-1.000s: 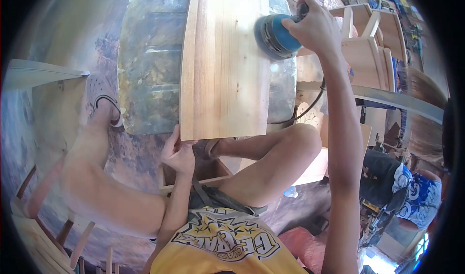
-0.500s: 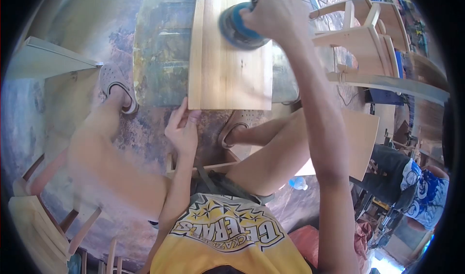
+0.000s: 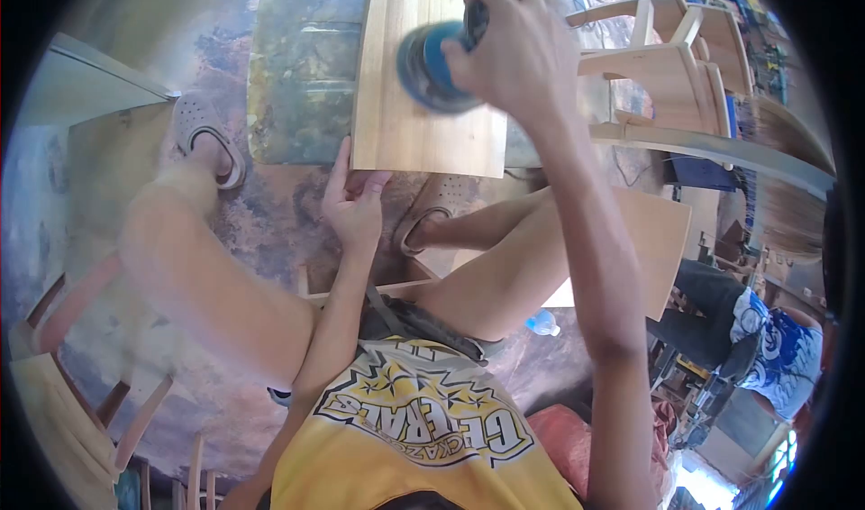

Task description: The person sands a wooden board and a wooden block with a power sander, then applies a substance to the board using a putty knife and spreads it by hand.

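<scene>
Looks like a paint-blotched table, with a board flat on it, poking just past the near edge. Down below, shows a pretty stained floor, with two clogs on it, plus a bottle lying on its side.

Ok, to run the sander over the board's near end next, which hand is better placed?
Right, I'd judge: the right hand grips the sander over the board. The left hand is at the board's near left corner, holding no tool.
</scene>
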Motion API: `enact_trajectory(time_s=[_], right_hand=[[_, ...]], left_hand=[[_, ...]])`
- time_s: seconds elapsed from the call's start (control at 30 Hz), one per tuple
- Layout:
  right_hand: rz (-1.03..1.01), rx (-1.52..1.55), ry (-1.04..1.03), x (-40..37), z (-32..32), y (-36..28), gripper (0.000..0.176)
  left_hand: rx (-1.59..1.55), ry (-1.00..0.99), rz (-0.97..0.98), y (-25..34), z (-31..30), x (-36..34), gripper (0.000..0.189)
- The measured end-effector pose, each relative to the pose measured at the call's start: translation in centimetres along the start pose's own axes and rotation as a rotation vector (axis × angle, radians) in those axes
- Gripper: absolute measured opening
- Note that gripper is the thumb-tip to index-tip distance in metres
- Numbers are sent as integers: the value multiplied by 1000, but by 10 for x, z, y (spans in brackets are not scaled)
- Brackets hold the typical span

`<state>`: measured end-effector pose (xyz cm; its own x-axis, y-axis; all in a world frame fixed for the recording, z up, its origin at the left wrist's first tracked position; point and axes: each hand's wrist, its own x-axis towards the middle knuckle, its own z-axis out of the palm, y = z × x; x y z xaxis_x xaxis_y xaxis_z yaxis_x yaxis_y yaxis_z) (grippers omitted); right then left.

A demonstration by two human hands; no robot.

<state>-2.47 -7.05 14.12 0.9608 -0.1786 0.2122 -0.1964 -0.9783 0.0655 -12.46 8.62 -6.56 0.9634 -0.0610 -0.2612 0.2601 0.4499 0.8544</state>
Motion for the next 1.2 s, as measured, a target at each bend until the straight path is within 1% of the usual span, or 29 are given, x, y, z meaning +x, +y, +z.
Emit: enact_trajectory(time_s=[0.07, 0.13, 0.2, 0.23, 0.3, 0.37, 0.5, 0.57, 0.6, 0.7, 0.77, 0.83, 0.9, 0.97, 1.0, 1.03, 1.07, 1.1, 1.13, 1.17, 1.2], right_hand=[[26, 26, -37, -28, -10, -10, 45], [49, 35, -82, -34, -11, -14, 45], [26, 46, 17, -29, -7, -12, 45], [28, 43, 15, -22, -12, -15, 45], [133, 122, -113, -7, -24, -25, 30], [113, 118, -114, -11, -26, -33, 32], [30, 129, -196, -27, -30, -55, 36], [31, 183, -134, -20, -35, -65, 38], [24, 171, -122, -7, -24, -58, 37], [29, 129, -74, 7, -19, -59, 36], [-12, 105, -76, -1, -24, -65, 35], [-39, 184, -186, -10, -27, -70, 34], [-42, 177, -174, -1, -23, -71, 34], [-16, 164, -143, 6, -20, -70, 33], [35, 152, -132, 10, -20, -68, 34], [44, 159, -127, 9, -17, -59, 34], [-18, 124, -62, 4, -14, -48, 33], [-80, 83, -1, 0, -14, -41, 33], [-15, 105, -8, -10, -20, -38, 32], [-14, 103, -4, -16, -18, -30, 32], [-27, 67, -2, -24, -16, -23, 38]], left_hand=[[-23, 20, 85, -12, 2, -1, 66], [-33, 20, 41, -7, 6, -4, 67], [-27, 10, 5, 1, 7, -6, 68], [-65, 16, -24, 4, 9, -7, 68], [-107, 26, -55, 4, 9, -8, 68], [-118, 31, -24, 0, 9, -6, 67], [-61, 39, -49, -6, 9, -8, 68], [-30, 36, -39, -5, 8, -8, 66], [-32, 37, -37, -4, 8, -8, 66], [-46, 19, 10, -2, 5, -7, 65], [9, -5, -2, -4, 4, -7, 63], [-30, 17, -12, -5, 8, -6, 63], [-55, 39, -30, -8, 11, -5, 63], [-85, 59, 3, -7, 11, -8, 63], [-74, 52, 2, -9, 9, -8, 63], [-51, 41, 58, -11, 8, -6, 64], [-32, 29, 119, -12, 8, -4, 65], [-29, 22, 122, -11, 7, -5, 65], [2, 20, 118, -10, 5, -5, 65], [33, 18, 115, -9, 5, -4, 65], [34, 15, 117, -9, 5, -4, 65]])
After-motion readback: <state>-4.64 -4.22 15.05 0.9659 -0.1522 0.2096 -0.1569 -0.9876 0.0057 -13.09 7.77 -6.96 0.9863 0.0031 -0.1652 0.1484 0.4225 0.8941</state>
